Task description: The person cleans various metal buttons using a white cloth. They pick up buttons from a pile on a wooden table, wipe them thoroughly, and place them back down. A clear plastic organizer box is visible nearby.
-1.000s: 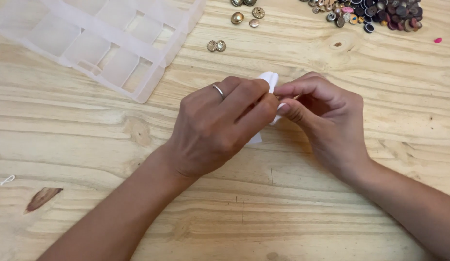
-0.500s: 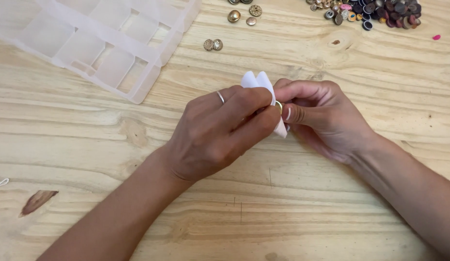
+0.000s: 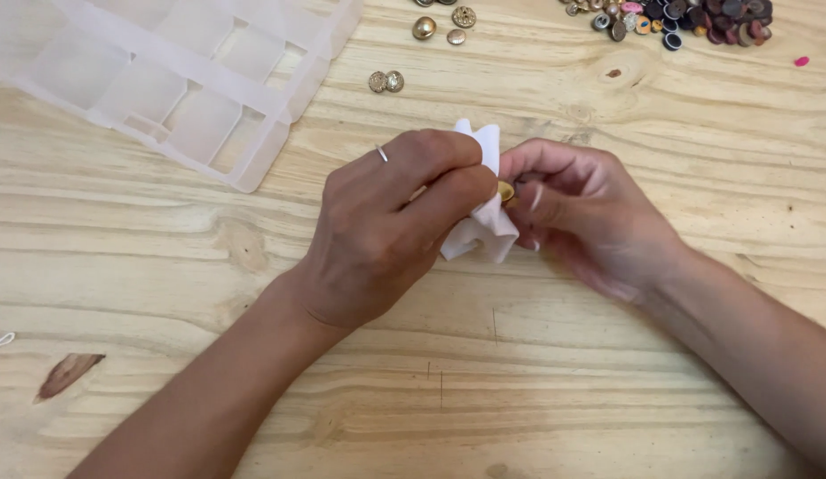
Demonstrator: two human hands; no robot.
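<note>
The left hand (image 3: 386, 222) pinches a small white cloth (image 3: 479, 226), and the right hand (image 3: 582, 213) pinches a little gold button (image 3: 505, 192) pressed into that cloth, so the work looks like rubbing the button clean. To do it well, I think the cloth should wrap snugly round the button, the rubs should be small, and the right fingertips should grip only the button's edge, because a round shiny button could slip out. The left hand is curled nearly shut, its thumb and first fingers squeezing the cloth, and a thin ring shows on one finger. The right hand is curled too, its thumb and fingertips closed on the button, with the other fingers tucked under. The button sits right between the two hands, above the middle of the wooden table (image 3: 413, 390), touching the cloth. At about 10 o'clock from the hands lies a clear plastic box (image 3: 165, 80) with many little rooms. At about 12 o'clock, a bit left, two gold buttons (image 3: 385, 82) lie side by side. At about 1 o'clock, well apart, is a heap of mixed buttons (image 3: 688, 18).
</note>
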